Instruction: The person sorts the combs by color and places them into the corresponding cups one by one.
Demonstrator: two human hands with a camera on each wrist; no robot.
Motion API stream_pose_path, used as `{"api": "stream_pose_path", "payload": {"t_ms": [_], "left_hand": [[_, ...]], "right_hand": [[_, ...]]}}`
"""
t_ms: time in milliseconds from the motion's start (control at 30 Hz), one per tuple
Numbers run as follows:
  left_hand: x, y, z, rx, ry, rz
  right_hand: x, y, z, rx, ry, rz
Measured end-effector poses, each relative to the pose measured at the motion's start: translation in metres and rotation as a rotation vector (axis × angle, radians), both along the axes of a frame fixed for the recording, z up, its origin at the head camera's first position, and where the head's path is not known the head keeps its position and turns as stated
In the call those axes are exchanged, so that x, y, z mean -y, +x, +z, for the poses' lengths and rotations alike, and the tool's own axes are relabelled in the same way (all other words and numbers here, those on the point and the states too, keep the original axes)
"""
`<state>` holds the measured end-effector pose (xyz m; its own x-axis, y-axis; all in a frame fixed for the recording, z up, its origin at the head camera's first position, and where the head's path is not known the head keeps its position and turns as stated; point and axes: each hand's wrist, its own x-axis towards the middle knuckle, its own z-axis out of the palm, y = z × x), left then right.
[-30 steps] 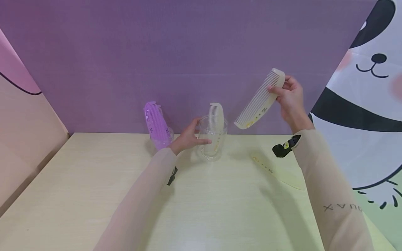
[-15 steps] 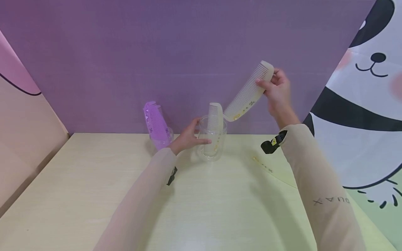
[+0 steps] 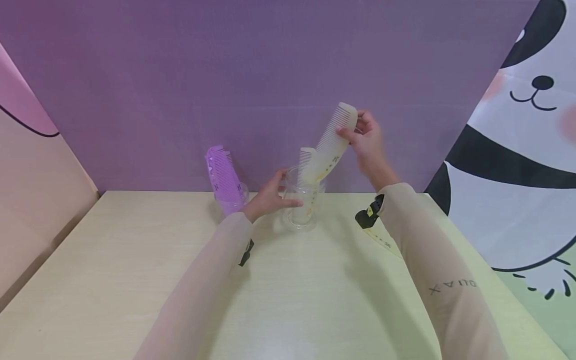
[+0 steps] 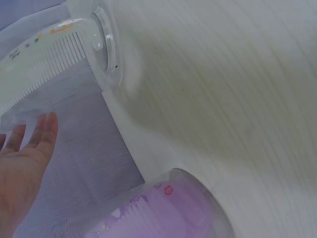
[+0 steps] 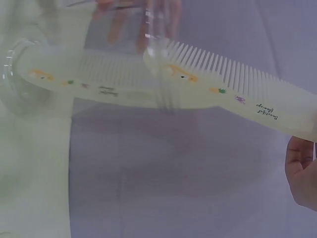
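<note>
My left hand (image 3: 270,196) grips a clear cup (image 3: 321,189) from its left side, thumb in front and fingers behind. Inside stands a pale yellow comb (image 3: 305,160), teeth facing left. Between thumb and fingers, my right hand (image 3: 368,142) pinches the upper end of a second pale yellow comb (image 3: 338,132). That comb tilts down to the left, with its lower end at the cup's mouth. In the right wrist view, the held comb's printed end (image 5: 168,64) appears just past the rim, overlapping the standing comb (image 5: 94,91).
Left of my left hand, purple combs (image 3: 225,175) lean in another clear cup (image 3: 245,192). A further pale yellow comb (image 3: 380,240) lies on the table (image 3: 288,300), partly hidden by the right sleeve. A purple backdrop (image 3: 180,90) rises behind the table.
My right hand has moved left with its comb, rising slightly and then lowering, bringing the comb's lower end to the cup's mouth. My left hand has stayed on the cup.
</note>
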<state>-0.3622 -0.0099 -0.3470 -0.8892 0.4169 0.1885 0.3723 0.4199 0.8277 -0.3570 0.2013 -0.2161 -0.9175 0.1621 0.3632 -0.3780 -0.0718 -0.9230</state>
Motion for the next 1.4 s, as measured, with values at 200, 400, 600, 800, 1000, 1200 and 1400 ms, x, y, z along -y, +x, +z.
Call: {"api": "stream_pose_path", "payload": {"t_ms": [200, 400, 600, 800, 1000, 1200, 1400], "left_hand": [[0.001, -0.002, -0.001, 0.012, 0.009, 0.0], [0.001, -0.003, -0.002, 0.014, 0.024, -0.001], [0.002, -0.003, -0.003, 0.012, 0.019, 0.003], [0.002, -0.003, -0.003, 0.001, 0.012, 0.004], [0.002, -0.003, -0.003, 0.003, 0.015, 0.0], [0.002, -0.001, -0.002, -0.004, 0.0, 0.002], [0.002, 0.0, -0.002, -0.015, -0.003, 0.003]], "right_hand": [[0.01, -0.003, -0.015, 0.005, 0.062, 0.011], [0.017, -0.006, -0.033, 0.014, 0.157, 0.03], [0.02, -0.006, -0.048, 0.04, 0.221, 0.038], [0.021, -0.006, -0.057, 0.051, 0.255, 0.07], [0.022, -0.006, -0.065, 0.047, 0.333, 0.101], [0.023, -0.005, -0.069, 0.032, 0.425, 0.129], [0.023, -0.006, -0.071, 0.003, 0.498, 0.153]]}}
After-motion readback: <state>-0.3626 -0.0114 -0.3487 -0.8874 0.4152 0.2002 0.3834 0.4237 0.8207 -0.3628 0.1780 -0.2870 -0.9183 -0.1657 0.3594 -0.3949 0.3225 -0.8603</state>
